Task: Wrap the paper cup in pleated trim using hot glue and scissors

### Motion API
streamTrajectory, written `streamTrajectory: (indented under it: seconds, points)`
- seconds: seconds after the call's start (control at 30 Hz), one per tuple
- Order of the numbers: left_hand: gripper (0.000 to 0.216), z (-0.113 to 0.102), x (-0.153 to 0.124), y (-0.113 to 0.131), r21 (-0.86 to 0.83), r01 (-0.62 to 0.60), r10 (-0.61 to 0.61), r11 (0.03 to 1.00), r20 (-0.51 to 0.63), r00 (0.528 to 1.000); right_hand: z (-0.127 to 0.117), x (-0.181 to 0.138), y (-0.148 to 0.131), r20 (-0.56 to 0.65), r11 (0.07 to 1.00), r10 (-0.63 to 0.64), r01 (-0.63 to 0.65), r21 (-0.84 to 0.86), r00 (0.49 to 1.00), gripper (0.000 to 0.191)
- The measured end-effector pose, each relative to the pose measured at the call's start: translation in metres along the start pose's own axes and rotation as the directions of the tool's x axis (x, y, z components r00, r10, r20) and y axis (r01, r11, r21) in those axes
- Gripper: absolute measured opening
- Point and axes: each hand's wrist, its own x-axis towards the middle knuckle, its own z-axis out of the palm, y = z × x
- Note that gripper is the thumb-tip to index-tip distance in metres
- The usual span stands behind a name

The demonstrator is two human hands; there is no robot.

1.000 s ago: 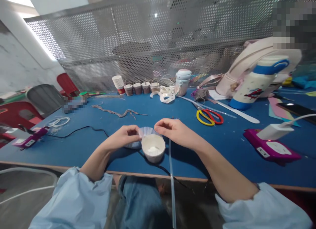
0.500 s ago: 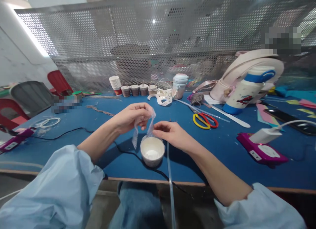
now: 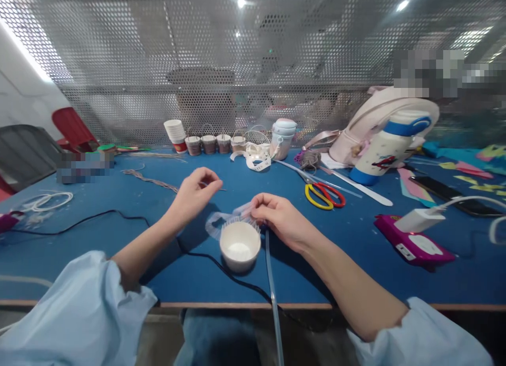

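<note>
A white paper cup (image 3: 240, 247) stands upright near the table's front edge, its inside facing me. Around its back rim runs a translucent fringed strip (image 3: 217, 222), one end looping loose to the left. My right hand (image 3: 279, 216) pinches this strip at the cup's back right. Up and to the left, my left hand (image 3: 197, 192) hovers apart from cup and strip. Its fingers are curled in toward the thumb, and anything between them is hidden. A clear flat tube (image 3: 272, 282) hangs over the table edge beside the cup.
Red-and-yellow-handled scissors (image 3: 324, 196) lie to the right, before a blue-and-white bottle (image 3: 389, 147). A purple power strip (image 3: 413, 239) holds a white charger. Small brown-wrapped cups (image 3: 209, 144) line the back, by a perforated metal screen (image 3: 130, 92). A black cable (image 3: 213, 258) passes the cup.
My left hand has let go of the strip and moved up and left. The strip has dropped into a loop beside the cup. My right hand still pinches it.
</note>
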Motion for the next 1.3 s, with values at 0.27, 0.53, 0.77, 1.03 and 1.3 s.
streamTrajectory:
  seconds: [0.27, 0.53, 0.77, 1.03, 1.3]
  points:
    - [0.019, -0.009, -0.044, 0.019, 0.208, -0.044, -0.079, 0.977, 0.547, 0.834, 0.0, 0.002, 0.001, -0.031, 0.999, 0.009, -0.008, 0.052, 0.999, 0.019]
    - [0.014, 0.003, -0.042, 0.007, 0.03, 0.122, -0.12, 0.992, 0.512, 0.851, 0.002, -0.005, -0.002, 0.007, 0.996, -0.074, 0.075, -0.049, 0.997, 0.023]
    - [0.019, 0.012, -0.04, -0.002, -0.141, 0.193, -0.101, 0.971, 0.493, 0.864, 0.006, -0.01, -0.008, 0.051, 0.938, -0.191, 0.197, -0.286, 0.98, 0.018]
    - [0.019, 0.019, -0.041, -0.005, -0.3, 0.295, -0.137, 0.907, 0.452, 0.881, 0.004, -0.005, -0.008, 0.055, 0.868, -0.243, 0.243, -0.433, 0.968, 0.014]
    - [0.019, 0.016, -0.04, -0.004, -0.345, 0.47, -0.248, 0.813, 0.525, 0.814, 0.009, -0.002, -0.022, 0.182, 0.844, -0.206, 0.269, -0.464, 0.961, 0.014]
